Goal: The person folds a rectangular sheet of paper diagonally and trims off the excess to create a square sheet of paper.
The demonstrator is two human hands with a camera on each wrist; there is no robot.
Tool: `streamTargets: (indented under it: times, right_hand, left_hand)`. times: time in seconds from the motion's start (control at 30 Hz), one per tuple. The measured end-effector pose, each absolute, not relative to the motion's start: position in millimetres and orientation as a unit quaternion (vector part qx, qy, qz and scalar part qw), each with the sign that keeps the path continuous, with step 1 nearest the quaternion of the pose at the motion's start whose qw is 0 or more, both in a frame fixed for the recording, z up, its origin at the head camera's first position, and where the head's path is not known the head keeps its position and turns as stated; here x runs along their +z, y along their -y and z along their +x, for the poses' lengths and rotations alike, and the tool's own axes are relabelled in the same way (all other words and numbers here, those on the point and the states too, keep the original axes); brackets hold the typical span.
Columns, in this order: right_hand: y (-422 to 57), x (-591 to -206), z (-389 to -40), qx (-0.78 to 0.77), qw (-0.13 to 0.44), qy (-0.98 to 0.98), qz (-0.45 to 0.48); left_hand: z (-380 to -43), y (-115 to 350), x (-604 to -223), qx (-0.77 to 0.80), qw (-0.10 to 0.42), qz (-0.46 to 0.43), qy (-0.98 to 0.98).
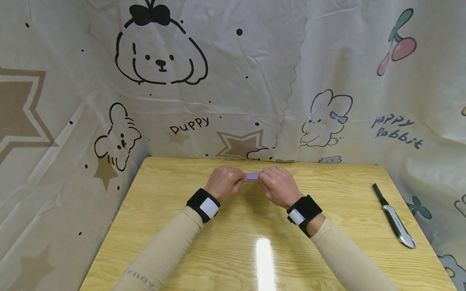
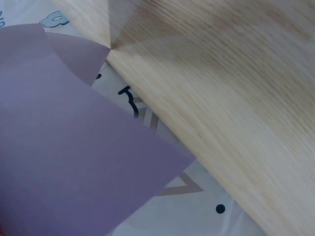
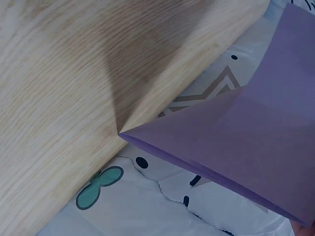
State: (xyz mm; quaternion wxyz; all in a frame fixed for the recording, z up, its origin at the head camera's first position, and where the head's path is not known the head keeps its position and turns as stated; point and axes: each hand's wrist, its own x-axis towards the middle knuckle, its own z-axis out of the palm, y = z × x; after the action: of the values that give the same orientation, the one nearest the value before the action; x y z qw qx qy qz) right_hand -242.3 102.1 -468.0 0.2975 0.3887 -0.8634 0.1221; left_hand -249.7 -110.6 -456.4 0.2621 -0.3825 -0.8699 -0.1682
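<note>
Near the table's far edge, a piece of purple paper (image 1: 252, 176) is stretched between the two hands. My left hand (image 1: 225, 181) pinches its left end, and my right hand (image 1: 280, 186) pinches the right end; in the head view only a short strip shows between them. Filling much of the left wrist view, the purple paper (image 2: 74, 147) has a curved upper part and a pointed corner by the table edge. Seen from the right wrist, the purple paper (image 3: 221, 137) is folded, with layered edges running to a sharp point at the wood. A fingertip shows at the lower right there.
A utility knife (image 1: 395, 220) with a dark blade and a grey-black handle lies at the right of the wooden table (image 1: 174, 250). Behind the table hangs a pale printed cloth (image 1: 225, 93) with cartoon animals. Both wrists wear black straps.
</note>
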Motion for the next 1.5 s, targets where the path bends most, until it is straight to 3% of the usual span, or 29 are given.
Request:
streamTargets:
  times: [1.5]
  right_hand:
    - [-117, -467, -241, 0.119, 0.287, 0.870, 0.382]
  left_hand:
    - [-254, 134, -457, -0.134, 0.231, -0.385, 0.883]
